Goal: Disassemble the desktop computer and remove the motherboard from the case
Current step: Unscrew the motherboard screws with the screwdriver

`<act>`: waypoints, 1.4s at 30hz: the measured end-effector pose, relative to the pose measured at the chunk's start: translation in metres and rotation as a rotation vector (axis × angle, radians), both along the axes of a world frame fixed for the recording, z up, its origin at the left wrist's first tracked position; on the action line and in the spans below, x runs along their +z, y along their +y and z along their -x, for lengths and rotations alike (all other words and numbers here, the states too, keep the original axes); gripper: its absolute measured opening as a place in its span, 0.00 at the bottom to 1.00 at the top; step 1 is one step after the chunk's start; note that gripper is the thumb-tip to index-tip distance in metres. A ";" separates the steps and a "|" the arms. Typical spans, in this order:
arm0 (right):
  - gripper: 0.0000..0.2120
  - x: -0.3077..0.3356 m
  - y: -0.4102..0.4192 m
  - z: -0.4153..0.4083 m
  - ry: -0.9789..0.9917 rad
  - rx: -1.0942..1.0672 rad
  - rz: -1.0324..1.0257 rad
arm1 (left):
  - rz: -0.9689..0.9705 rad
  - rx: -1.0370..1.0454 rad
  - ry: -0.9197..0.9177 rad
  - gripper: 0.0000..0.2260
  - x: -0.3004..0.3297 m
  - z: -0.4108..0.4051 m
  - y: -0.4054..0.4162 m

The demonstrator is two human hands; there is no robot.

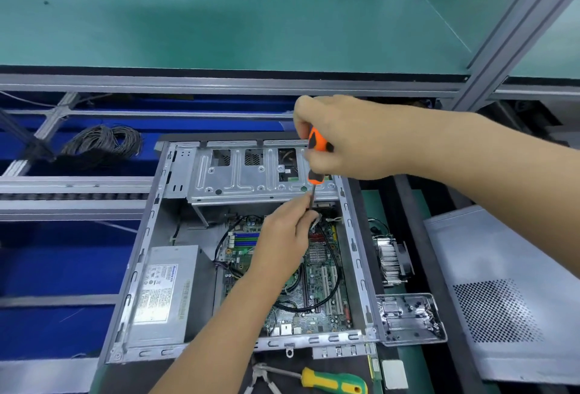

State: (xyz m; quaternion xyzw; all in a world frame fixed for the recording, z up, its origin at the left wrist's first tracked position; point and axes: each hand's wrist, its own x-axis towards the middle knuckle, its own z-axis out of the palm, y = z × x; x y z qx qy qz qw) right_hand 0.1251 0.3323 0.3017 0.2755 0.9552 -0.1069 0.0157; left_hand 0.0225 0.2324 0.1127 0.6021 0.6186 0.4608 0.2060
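Green motherboard (317,271) (cabled) sits in open case (147,230) — left hand (279,246) pinches, right hand (348,136) grips orange screwdriver (317,155).

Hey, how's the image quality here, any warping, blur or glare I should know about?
Head view: wide-angle bending curves the bench edge and aluminium post; soft, even light, faint sheen on the drive cage; right hand and orange screwdriver slightly soft; motherboard fairly sharp.

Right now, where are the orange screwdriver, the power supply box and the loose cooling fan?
orange screwdriver (317,142): head view, on its handle below the gripping fingers.
power supply box (163,290): head view, on its label.
cooling fan (390,260): head view, on its metal fins.
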 end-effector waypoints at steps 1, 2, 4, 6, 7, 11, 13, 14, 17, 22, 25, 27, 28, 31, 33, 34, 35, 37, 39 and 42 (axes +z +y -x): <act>0.10 0.001 -0.002 0.000 0.015 -0.014 0.036 | -0.007 0.034 -0.020 0.10 0.003 -0.001 0.002; 0.12 0.001 -0.004 0.000 0.025 -0.035 0.032 | -0.003 0.069 -0.028 0.08 0.004 0.000 0.004; 0.22 -0.002 -0.009 0.000 -0.009 -0.071 -0.122 | 0.019 0.100 -0.013 0.07 0.007 0.001 0.008; 0.26 -0.001 -0.011 0.001 -0.071 -0.092 -0.347 | 0.018 0.092 0.001 0.07 0.007 0.002 0.010; 0.25 -0.001 -0.010 0.001 -0.072 -0.087 -0.413 | 0.008 0.089 0.012 0.07 0.007 0.002 0.011; 0.14 -0.001 -0.004 -0.005 -0.005 -0.068 -0.211 | -0.029 0.090 0.021 0.06 0.004 0.002 0.009; 0.19 0.001 -0.006 -0.006 -0.006 -0.141 -0.176 | -0.031 0.092 0.008 0.06 0.003 0.002 0.010; 0.21 0.002 -0.007 -0.005 -0.029 -0.165 -0.213 | -0.034 0.093 0.013 0.05 0.003 0.002 0.010; 0.12 0.000 -0.004 -0.006 -0.046 -0.089 -0.179 | -0.044 0.081 0.022 0.06 -0.003 0.003 0.009; 0.25 0.002 -0.007 -0.006 -0.076 -0.127 -0.164 | 0.049 0.033 0.011 0.06 -0.014 0.001 0.007; 0.16 0.002 -0.007 -0.003 -0.083 -0.049 -0.190 | 0.073 0.066 -0.029 0.04 -0.015 0.000 0.009; 0.13 0.004 -0.006 -0.003 -0.045 -0.054 -0.117 | 0.126 0.083 -0.034 0.02 -0.015 0.001 0.011; 0.16 0.005 -0.007 -0.003 -0.038 -0.091 -0.113 | 0.154 0.097 -0.036 0.03 -0.015 0.002 0.012; 0.22 0.006 -0.010 -0.001 -0.074 -0.145 -0.176 | 0.187 0.119 -0.039 0.07 -0.014 0.003 0.012; 0.14 0.006 -0.008 0.001 -0.073 -0.102 -0.127 | 0.152 0.094 -0.057 0.03 -0.014 0.001 0.011; 0.11 0.007 -0.007 0.001 -0.078 -0.089 -0.080 | 0.128 0.076 -0.062 0.02 -0.014 -0.001 0.009; 0.10 0.009 -0.007 0.001 -0.088 -0.081 -0.043 | 0.104 0.065 -0.059 0.04 -0.014 -0.002 0.008; 0.15 0.008 -0.005 0.000 -0.121 -0.082 -0.061 | 0.077 0.082 -0.048 0.05 -0.013 -0.003 0.008; 0.25 0.006 -0.006 0.001 -0.167 -0.097 -0.246 | 0.095 0.119 -0.054 0.03 -0.010 -0.004 0.012; 0.21 0.004 -0.008 0.002 -0.135 -0.055 -0.323 | 0.131 0.150 -0.073 0.04 -0.008 -0.003 0.016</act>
